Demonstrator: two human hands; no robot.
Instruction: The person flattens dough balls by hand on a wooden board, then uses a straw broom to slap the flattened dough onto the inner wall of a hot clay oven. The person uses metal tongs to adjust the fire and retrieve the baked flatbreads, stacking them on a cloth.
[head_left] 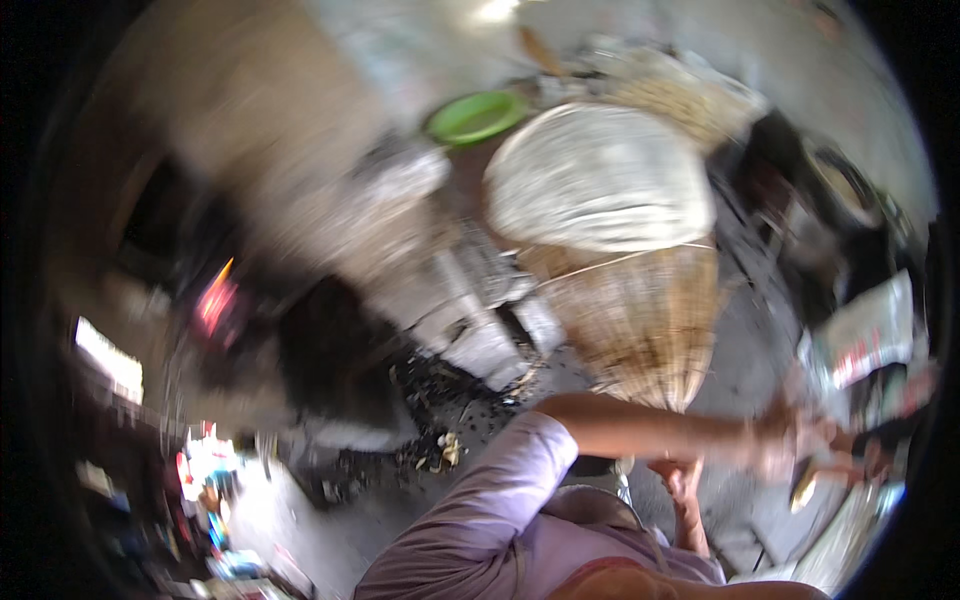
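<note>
My left arm, in a lavender sleeve, stretches across to the right side. At its end my left hand (785, 442) is smeared by motion, so its fingers and any hold cannot be made out. Just beyond it is a blurred, pale tan object (806, 487) of unclear kind; whether the hand touches it I cannot tell. My right hand (681, 478) is raised near my body, below the left forearm. Its fingers look apart and nothing shows in them. Ahead of both hands lies a fan-shaped straw-coloured woven piece (640, 320), with a large round whitish sheet (600, 180) at its far end.
A small fire (215, 300) glows in a dark hearth at the left. Charcoal bits (430, 400) litter the floor beside grey blocks (480, 350). A green basin (477, 117) stands at the back. Dark pots (845, 190) and a whitish bag (868, 330) are at the right.
</note>
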